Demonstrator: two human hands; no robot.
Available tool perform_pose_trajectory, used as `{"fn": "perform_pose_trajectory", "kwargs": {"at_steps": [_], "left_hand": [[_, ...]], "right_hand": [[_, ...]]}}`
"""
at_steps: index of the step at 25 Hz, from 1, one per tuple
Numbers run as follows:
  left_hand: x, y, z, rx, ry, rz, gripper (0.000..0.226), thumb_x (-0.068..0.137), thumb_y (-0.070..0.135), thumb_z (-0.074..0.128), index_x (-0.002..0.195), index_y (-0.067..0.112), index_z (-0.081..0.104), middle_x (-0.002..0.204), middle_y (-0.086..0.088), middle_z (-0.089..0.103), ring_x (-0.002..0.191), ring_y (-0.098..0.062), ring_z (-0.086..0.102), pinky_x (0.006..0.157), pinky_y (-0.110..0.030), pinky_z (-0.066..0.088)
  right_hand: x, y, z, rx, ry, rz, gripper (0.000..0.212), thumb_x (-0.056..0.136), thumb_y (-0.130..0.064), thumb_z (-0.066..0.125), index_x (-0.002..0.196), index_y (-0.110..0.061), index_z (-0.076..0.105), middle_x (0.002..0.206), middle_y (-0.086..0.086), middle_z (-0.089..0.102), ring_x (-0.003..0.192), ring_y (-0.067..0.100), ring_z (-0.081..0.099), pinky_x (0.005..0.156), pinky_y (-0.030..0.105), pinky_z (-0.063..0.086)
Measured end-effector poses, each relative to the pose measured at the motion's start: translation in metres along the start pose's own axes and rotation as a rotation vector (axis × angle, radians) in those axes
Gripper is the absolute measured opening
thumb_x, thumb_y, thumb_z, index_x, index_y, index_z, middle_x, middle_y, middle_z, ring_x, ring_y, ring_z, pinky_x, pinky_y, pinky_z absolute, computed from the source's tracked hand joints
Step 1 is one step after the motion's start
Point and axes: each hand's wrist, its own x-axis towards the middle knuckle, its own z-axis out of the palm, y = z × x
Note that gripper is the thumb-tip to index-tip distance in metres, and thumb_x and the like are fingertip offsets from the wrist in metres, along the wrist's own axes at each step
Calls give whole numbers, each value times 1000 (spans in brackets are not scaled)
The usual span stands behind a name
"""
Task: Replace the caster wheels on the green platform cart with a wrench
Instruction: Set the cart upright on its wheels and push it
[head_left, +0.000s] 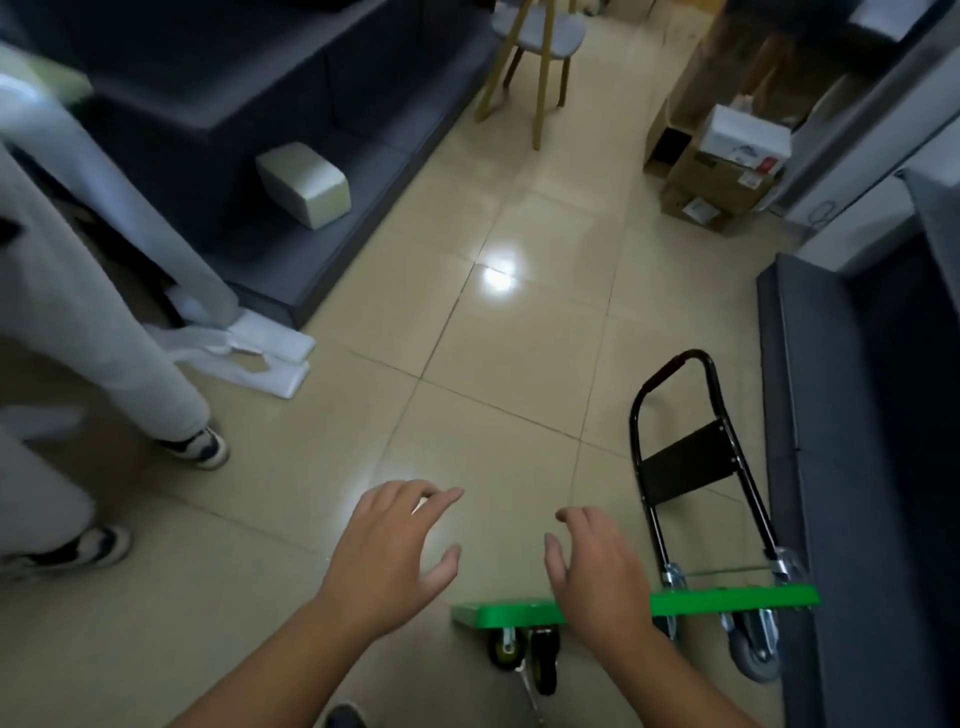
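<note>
The green platform cart (737, 598) stands on edge on the tiled floor at the lower right, its black handle (691, 457) lying flat on the floor beyond it. Caster wheels show on the side facing me: a small dark pair (524, 654) at the left end and grey ones (753, 649) at the right end. My right hand (597, 571) hovers over the green edge with fingers spread, holding nothing. My left hand (395, 556) is held out to the left of the cart, fingers spread and empty. No wrench can be made out.
Another person in light trousers and sneakers (200, 447) stands at the left. White foam pieces (270, 353) lie on the floor by a dark sofa (291, 104). A dark cabinet (857, 467) flanks the cart on the right. Cardboard boxes (727, 166) and a chair (535, 41) stand farther back.
</note>
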Motion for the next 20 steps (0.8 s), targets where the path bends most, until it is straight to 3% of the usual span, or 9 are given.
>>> {"fn": "perform_pose_trajectory", "kwargs": {"at_steps": [6,11,16,20], "left_hand": [[101,1,-110,141,25,198,56,75,53,61,127,32,62,106,8,61,96,-18,59,84,-34,48],[215,-19,-113,166,-14,361,50,77,52,61,124,33,64,104,12,61,95,-14,59,86,-30,47],[333,-56,-115,127,-37,420,51,77,52,65,125,35,65,104,17,59,96,-11,57,88,-22,34],[432,-63,-120,96,-112,536,51,79,51,67,127,34,65,105,17,59,98,-11,58,89,-24,38]], "right_hand": [[41,-33,-78,194,120,241,25,92,-42,66,109,-24,65,101,-7,64,102,17,61,85,37,52],[139,-18,-75,204,192,374,24,93,-42,64,110,-25,62,103,-8,63,101,14,59,82,35,53],[233,-3,-72,278,178,524,18,93,-36,66,108,-27,64,105,-11,62,105,13,61,82,32,51],[303,21,-93,296,220,612,15,95,-36,62,110,-32,61,107,-16,59,104,7,56,85,29,50]]}}
